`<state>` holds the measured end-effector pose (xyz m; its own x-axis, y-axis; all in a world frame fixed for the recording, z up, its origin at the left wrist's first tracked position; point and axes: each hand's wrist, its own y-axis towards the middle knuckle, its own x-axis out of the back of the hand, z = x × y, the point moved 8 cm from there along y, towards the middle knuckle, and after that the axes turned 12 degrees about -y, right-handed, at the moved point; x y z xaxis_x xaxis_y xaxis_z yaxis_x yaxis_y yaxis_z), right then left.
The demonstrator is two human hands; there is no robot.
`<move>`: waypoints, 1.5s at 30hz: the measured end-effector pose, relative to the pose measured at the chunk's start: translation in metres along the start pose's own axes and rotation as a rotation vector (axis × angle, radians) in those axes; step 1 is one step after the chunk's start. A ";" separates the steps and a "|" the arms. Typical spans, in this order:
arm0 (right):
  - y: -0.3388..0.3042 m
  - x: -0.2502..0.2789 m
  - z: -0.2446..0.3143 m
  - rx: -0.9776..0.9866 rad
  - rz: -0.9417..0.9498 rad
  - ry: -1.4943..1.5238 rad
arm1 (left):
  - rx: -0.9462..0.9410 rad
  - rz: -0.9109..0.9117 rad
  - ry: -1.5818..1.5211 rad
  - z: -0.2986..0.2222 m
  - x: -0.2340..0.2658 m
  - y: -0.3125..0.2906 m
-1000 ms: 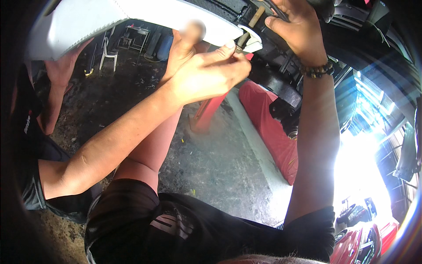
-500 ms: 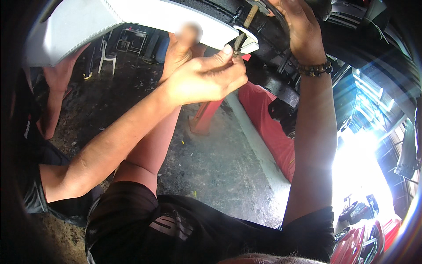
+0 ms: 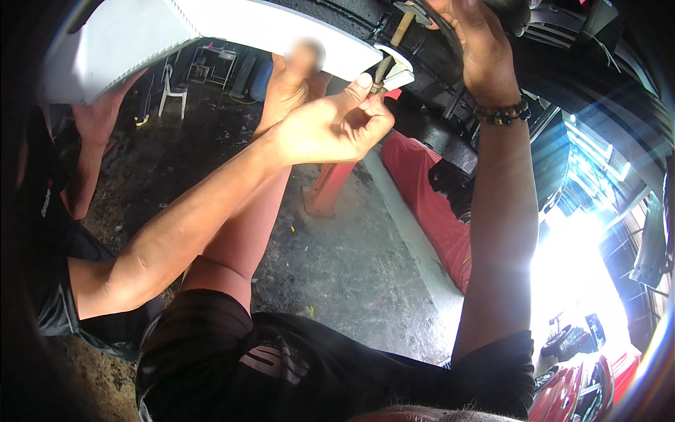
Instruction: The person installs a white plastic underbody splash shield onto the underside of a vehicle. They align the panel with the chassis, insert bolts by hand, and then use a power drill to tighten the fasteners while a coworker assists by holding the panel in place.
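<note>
– Turned since earlier: right hand (image 3: pixel 482 55), fingers closed round curved black strip (image 3: pixel 448 33). Strip's place?
– Beside slanting brown rod (image 3: pixel 402 31). Left hand (image 3: pixel 287 91): beneath smooth white panel (image 3: pixel 260 24); finger grip, cannot tell

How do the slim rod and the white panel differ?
Colour: the rod is tan above, darker below; the panel is white.
Size: the rod is slim and short, the panel broad and long.
Contact: a co-worker's hand pinches near the rod's lower end; the left hand is at the panel's lower edge.
Both are off the floor.
</note>
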<state>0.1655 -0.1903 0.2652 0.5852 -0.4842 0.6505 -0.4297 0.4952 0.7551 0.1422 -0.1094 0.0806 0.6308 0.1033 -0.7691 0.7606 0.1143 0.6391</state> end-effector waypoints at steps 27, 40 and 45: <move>0.002 0.003 -0.014 0.068 0.031 0.057 | -0.340 0.381 0.936 -0.068 -0.005 0.006; -0.001 0.000 0.000 0.034 0.010 0.009 | -0.425 0.377 0.821 -0.064 -0.008 -0.001; -0.001 0.002 -0.017 0.032 0.011 0.139 | -0.118 0.451 0.761 -0.039 -0.006 0.012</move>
<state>0.1793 -0.1794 0.2643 0.6691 -0.3734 0.6426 -0.4569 0.4753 0.7519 0.1417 -0.0696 0.0930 0.5617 0.7859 -0.2585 0.4175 0.0005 0.9087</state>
